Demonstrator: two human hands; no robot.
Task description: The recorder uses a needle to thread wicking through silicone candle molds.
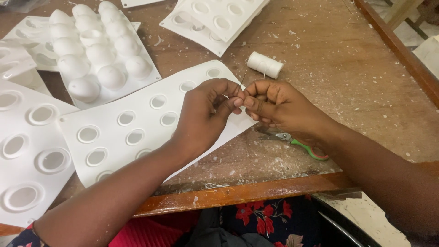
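My left hand (pixel 208 114) and my right hand (pixel 276 106) meet fingertip to fingertip above the wooden table (pixel 356 82). Between the pinched fingers a thin needle (pixel 241 81) sticks upward. A fine white thread (pixel 264 73) runs from my right hand up toward a white thread spool (pixel 265 64) lying just beyond the hands. Which hand grips the needle and which the thread is hard to tell. Under my left hand lies a white silicone mould sheet (pixel 137 128) with round holes.
Small scissors with green and pink handles (pixel 297 142) lie under my right wrist. More white mould trays (pixel 27 151) (pixel 215 18) cover the left and far side; one tray (pixel 103 50) has domed shapes. White flakes litter the wood. The table's raised edge (pixel 247 192) runs near me.
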